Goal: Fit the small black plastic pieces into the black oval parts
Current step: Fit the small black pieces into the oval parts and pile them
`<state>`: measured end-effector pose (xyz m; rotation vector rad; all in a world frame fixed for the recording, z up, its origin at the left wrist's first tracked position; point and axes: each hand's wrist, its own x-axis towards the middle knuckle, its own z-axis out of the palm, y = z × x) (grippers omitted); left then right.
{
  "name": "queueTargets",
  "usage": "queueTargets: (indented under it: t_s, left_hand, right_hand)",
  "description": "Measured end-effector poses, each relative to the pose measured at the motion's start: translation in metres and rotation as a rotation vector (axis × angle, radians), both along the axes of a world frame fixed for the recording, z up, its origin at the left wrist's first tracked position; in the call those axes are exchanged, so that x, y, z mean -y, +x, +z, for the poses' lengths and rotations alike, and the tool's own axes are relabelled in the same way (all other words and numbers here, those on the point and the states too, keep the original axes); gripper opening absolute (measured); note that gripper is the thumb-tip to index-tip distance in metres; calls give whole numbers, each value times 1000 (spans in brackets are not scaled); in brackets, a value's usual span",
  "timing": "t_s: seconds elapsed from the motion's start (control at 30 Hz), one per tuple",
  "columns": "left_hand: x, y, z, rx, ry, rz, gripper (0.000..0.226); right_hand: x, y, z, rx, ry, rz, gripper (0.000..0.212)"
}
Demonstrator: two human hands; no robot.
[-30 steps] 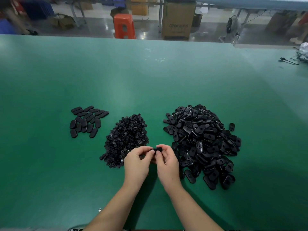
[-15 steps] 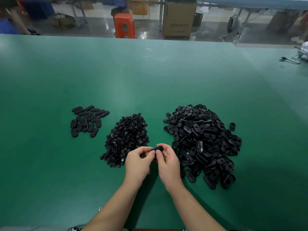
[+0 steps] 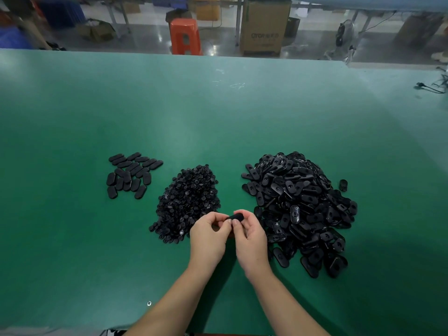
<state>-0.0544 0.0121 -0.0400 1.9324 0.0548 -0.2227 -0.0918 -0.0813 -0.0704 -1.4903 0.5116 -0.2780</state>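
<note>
Between the two hands, just above the green table [image 3: 218,122], sits one black oval part [image 3: 235,217], pinched at its ends by curled fingertips. The left hand [image 3: 208,235] grips its left end with thumb and forefinger bent round it; the right hand [image 3: 249,235] holds the right end the same way, its other fingers folded underneath. Whether a small piece is already seated in the part cannot be told, since the fingers cover most of it.

Just left of the hands, touching the left knuckles in the view, lies the heap of small black plastic pieces [image 3: 188,202], a loose mound of tiny round bits. Just to the right of the right hand rises the larger pile of black oval parts [image 3: 300,204], many showing a hole or hollow side up. One stray oval part [image 3: 343,185] lies apart at that pile's right edge. Farther left, well apart from the hands, a flat cluster of oval parts [image 3: 129,174] lies smooth side up in rough rows.

A small screw [image 3: 149,303] rests on the table near the left forearm. Beyond the far edge stand an orange stool [image 3: 185,36] and a cardboard box [image 3: 264,27] on the floor, and a black cable [image 3: 430,87] lies at the far right.
</note>
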Motion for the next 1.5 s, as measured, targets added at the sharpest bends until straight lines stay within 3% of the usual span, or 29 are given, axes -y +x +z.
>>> queueTargets:
  t_s: [0.77, 1.1, 1.27, 1.4, 1.5]
  left_hand:
    - [-1, -6, -1, 133, 112, -12, 12]
    - [-21, 16, 11, 454, 317, -205, 7]
    - [-70, 72, 22, 337, 261, 140, 4]
    - [-125, 118, 21, 243, 336, 396, 11]
    - [-154, 138, 16, 181, 393, 475, 19]
  right_hand:
    - [0, 1, -1, 9, 14, -13, 20]
    - [-6, -1, 3, 48, 17, 13, 29]
    - [-8, -1, 5, 47, -12, 21, 22]
    - [-8, -2, 6, 17, -47, 54, 19]
    - [-9, -2, 6, 6, -80, 69, 20]
